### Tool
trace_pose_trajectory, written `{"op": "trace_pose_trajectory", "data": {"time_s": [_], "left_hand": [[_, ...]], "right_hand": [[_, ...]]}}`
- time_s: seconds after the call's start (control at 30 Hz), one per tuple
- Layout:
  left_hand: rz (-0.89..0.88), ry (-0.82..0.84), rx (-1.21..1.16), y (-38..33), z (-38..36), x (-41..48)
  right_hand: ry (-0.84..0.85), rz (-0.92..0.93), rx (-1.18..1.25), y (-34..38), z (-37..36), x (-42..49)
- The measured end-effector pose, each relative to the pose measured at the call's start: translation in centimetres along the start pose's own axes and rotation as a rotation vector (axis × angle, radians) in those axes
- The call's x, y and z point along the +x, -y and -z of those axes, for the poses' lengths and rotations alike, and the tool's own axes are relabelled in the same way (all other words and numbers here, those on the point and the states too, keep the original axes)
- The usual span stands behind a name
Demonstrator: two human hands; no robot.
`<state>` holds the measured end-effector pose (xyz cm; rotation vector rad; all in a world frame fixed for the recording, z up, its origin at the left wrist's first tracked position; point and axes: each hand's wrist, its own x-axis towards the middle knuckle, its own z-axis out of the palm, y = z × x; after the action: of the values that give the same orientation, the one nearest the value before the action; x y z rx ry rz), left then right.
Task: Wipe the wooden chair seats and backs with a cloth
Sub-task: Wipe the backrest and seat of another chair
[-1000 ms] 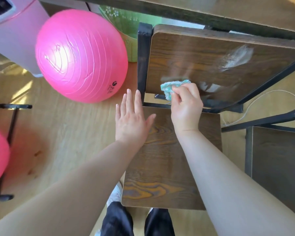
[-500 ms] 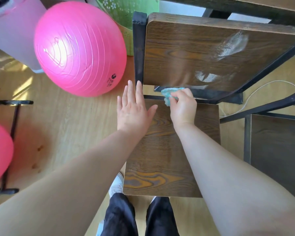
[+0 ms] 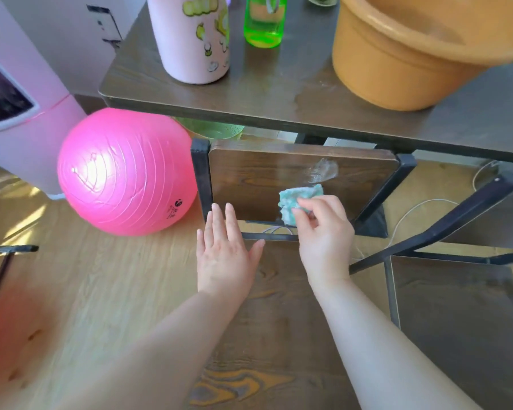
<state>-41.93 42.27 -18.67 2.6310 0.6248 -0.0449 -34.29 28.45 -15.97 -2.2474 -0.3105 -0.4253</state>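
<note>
Chair back (image 3: 264,179): a dark wood panel in a black metal frame, tucked under the edge of the surface. A pale wet streak (image 3: 323,170) shows near its upper right.
Cloth (image 3: 298,201): small, teal and crumpled, pressed against the lower right part of the chair back, just below the streak.
Right hand (image 3: 323,238): in front of the chair back's lower right. Its fingers (image 3: 310,207) and thumb are curled and pinch the near edge of the cloth.
Left hand (image 3: 225,258): in front of the chair back's lower left. Its fingers (image 3: 231,223) are straight and close together with the thumb spread, and they hold nothing. The palm lies over the rear left corner of the seat; whether it presses down cannot be told.
Chair seat (image 3: 279,335): a wood-grain board directly in front of and below the chair back, running under both forearms.
Surface (image 3: 279,93): a dark tabletop above and behind the chair back.
Pink bottle (image 3: 193,37): upright on the surface, above the chair back's left end.
Green bottle (image 3: 264,22): upright on the surface, above the chair back's middle.
Orange basin (image 3: 412,54): on the surface, above the chair back's right end.
Pink ball (image 3: 125,170): on the floor, just beside the chair back's left frame post.
Second chair (image 3: 456,321): to the right of the chair back, a dark seat in a black frame.
White cable (image 3: 412,211): on the floor, to the right of the chair back.
</note>
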Motion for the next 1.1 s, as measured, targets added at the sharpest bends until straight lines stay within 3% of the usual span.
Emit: {"op": "trace_pose_trajectory", "data": {"time_s": [0.2,0.4,0.7,0.93,1.1], "left_hand": [[0.015,-0.048,-0.014,-1.9,0.1,0.7],[0.029,-0.007,-0.005,-1.9,-0.9,0.8],[0.061,0.092,0.051,-1.3,-3.1,1.0],[0.047,0.117,0.071,-1.1,-4.5,1.2],[0.040,0.115,0.098,-0.9,-4.9,1.0]], "right_hand": [[-0.097,0.247,0.009,2.6,1.5,6.1],[-0.124,0.349,-0.046,0.6,-0.7,5.5],[0.097,0.206,-0.066,-5.5,-4.5,0.0],[0.266,-0.057,-0.081,-8.0,-6.9,-2.8],[0.312,-0.050,-0.164,-8.9,-7.4,-3.8]]}}
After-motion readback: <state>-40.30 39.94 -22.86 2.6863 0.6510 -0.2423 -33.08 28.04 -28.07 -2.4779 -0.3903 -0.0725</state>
